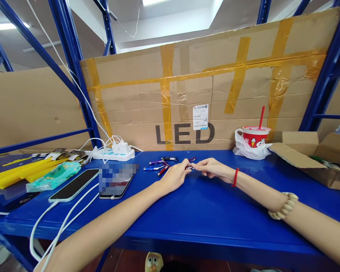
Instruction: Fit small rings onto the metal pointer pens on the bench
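Observation:
My left hand point(174, 176) rests at the far middle of the blue tabletop, fingers closed around a small keychain flashlight point(189, 167), a shiny pen-shaped tube mostly hidden by the fingers. From the other side, my right hand point(214, 168) pinches its right end between thumb and fingertips. Just behind the fingers shows a red clip or cord point(192, 159). Left of my left hand lie several similar slim metal flashlights: a black one point(169, 159), a purple one point(155, 163), a blue one point(152, 168) and a dark red one point(162, 172).
Two phones, one with a pale case point(75, 185) and one dark point(113, 192), lie left beside white cables and a power strip point(121, 153). Behind stands a taped cardboard sheet point(141, 105). A bagged red cup point(255, 139) and an open carton point(297, 155) are at right.

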{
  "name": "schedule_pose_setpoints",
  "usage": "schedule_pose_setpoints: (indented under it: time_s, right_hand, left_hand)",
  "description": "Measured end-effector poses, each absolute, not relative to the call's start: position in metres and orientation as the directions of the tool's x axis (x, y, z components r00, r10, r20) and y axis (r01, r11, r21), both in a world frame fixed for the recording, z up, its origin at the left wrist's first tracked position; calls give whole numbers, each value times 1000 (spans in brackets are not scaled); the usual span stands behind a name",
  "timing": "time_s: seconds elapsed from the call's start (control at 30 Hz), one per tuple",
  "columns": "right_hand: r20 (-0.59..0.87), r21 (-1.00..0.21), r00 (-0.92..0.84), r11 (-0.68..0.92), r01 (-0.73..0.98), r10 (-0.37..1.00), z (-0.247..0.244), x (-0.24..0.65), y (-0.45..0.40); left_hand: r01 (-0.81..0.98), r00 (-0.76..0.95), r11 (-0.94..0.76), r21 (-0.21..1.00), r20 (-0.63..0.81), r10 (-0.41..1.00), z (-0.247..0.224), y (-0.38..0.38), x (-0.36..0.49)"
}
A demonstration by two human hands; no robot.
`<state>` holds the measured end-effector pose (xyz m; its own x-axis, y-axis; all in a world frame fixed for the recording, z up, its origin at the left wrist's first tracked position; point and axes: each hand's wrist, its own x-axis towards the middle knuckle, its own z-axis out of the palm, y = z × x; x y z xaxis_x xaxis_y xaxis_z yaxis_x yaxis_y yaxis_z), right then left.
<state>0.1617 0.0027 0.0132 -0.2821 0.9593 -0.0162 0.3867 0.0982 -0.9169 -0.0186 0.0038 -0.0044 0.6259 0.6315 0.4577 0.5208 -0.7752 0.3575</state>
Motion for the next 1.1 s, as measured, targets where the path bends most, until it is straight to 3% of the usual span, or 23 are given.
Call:
schedule_pose_setpoints:
  time_s: [0.1,0.17,0.4,0.5,0.57,0.7,0.9,1.0,1.1]
  right_hand:
    - [-125,-956,-251,-49,290,960,12,159,2]
    - [-95,-956,-233,-23,294,968,12,157,3]
    - [335,-836,-108,348,423,936,20,164,10]
    - [534,-707,-52,479,519,844,20,170,14]
    - [615,-594,-135,569,569,777,17,171,15]
    - [624,-383,-385,695,609,680,12,167,13]
    - [658,-236,-421,702,672,624,19,168,8]
    - [642,-232,-434,700,675,631,22,169,7]
    - [574,-346,-419,671,656,704,19,170,11]
  left_hand:
    - [529,615,-777,342,476,629,-5,4,-17]
    - [555,596,-757,344,471,651,-5,5,-16]
    - [607,416,-652,454,518,747,-3,12,-14]
    - [582,353,-630,514,538,765,-2,16,-15]
    - [564,372,-637,525,527,764,-3,18,-16]
    - [536,461,-675,508,494,738,-5,18,-16]
    - [441,581,-741,506,469,665,-2,10,-15]
    - [394,633,-756,522,442,635,-1,7,-16]
    - [364,649,-754,546,432,626,-3,7,-17]
